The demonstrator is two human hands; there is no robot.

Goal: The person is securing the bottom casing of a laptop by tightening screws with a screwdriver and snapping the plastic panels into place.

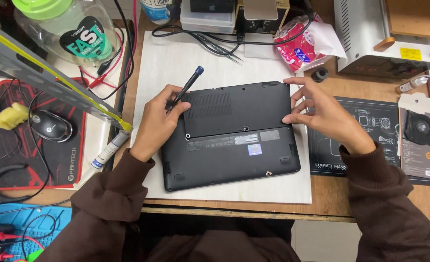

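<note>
A black laptop [232,138] lies upside down on a white mat [176,63] in the middle of the wooden tabletop [370,194], its underside facing up. The left hand [159,119] rests on the laptop's upper left corner, its fingers [176,97] closed around a slim black screwdriver [185,88] with a blue cap; the tool slants up and away from the laptop, the cap end highest. The right hand [321,111] sits at the laptop's upper right edge with its fingers [292,119] spread open and lightly curled, the tips touching the edge of the bottom cover, holding nothing. Both arms wear dark brown sleeves [385,194].

To the left, a grey mouse [51,126] sits on a red and black mouse pad [11,160], with a scrap of yellow sponge [10,116] beside it. A small white tube [109,150] lies between the pad and the mat. A clear plastic jar [64,29] with a green lid stands at the far left, with red and black cables near it. Behind the laptop, tweezers [224,52] lie on the mat, and a red and white packet [300,43] sits just past the mat's corner. A small black ring [320,74] lies near the right hand. Further right, a dark printed work mat [370,121] carries a boxed cooling fan [419,128], and a white machine [370,34] stands at the back.
</note>
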